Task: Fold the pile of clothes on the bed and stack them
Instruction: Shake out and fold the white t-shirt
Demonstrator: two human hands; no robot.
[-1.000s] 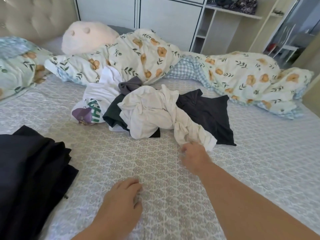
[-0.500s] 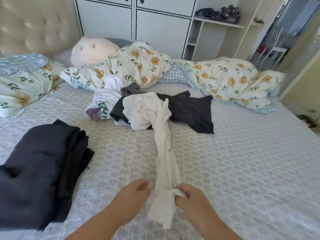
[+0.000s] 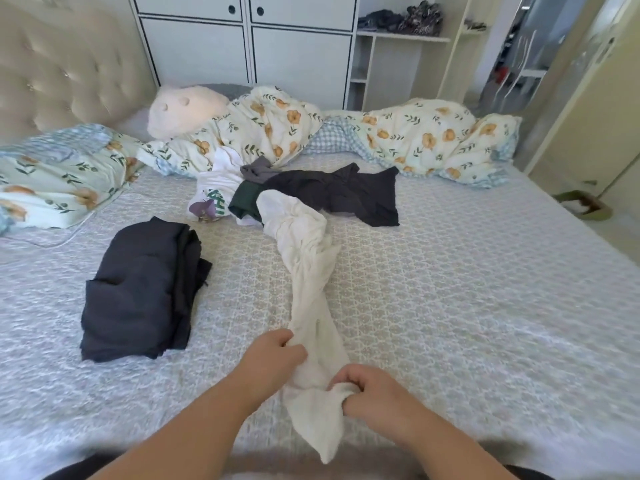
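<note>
A cream white garment (image 3: 304,271) stretches in a long twisted strip from the pile towards me. My left hand (image 3: 273,362) pinches its left side and my right hand (image 3: 367,389) grips its near end, both shut on the cloth. The pile behind holds a black garment (image 3: 346,192), a dark green one (image 3: 244,202), a grey one (image 3: 258,169) and a white printed shirt (image 3: 214,192). A stack of folded dark clothes (image 3: 142,289) lies on the bed to the left.
A patterned bedspread (image 3: 467,306) covers the bed. A flowered duvet (image 3: 415,136) is bunched along the far side, with a flowered pillow (image 3: 52,174) and a cream plush cushion (image 3: 187,110) by the tufted headboard (image 3: 62,71). White cabinets (image 3: 249,39) stand behind.
My right hand took the cream garment's end and dragged it out of the pile towards me. My left hand came off the bedspread and took hold of the cloth too.
</note>
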